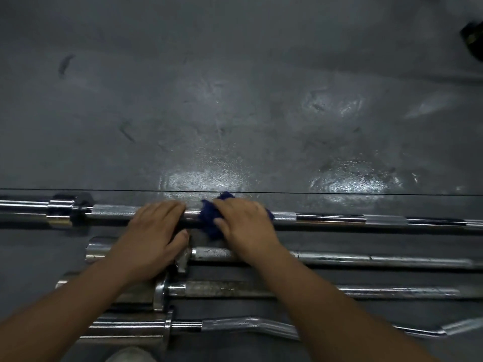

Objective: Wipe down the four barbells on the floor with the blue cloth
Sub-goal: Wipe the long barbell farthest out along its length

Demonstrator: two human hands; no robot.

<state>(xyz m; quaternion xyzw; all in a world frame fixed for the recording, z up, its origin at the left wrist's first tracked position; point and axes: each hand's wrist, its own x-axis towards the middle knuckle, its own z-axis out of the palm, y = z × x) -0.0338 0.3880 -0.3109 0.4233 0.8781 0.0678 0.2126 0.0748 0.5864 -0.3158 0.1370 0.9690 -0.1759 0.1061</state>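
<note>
Several chrome barbells lie side by side on the grey floor. The farthest barbell (pixel 326 220) runs across the whole view. My right hand (pixel 245 223) holds the blue cloth (pixel 210 218) wrapped over its shaft. My left hand (pixel 154 231) grips the same shaft just left of the cloth, fingers over the top and thumb below. Closer to me lie a second barbell (pixel 366 260), a third, rusty one (pixel 235 288) and a curl bar (pixel 248 325) with a bent shaft. My forearms hide parts of the nearer bars.
A thin dark seam (pixel 339 193) in the floor (pixel 235 100) runs just beyond the far barbell. A dark round object (pixel 473 40) sits at the top right edge. The floor beyond the seam shines with reflections. Something pale (pixel 130 355) shows at the bottom edge.
</note>
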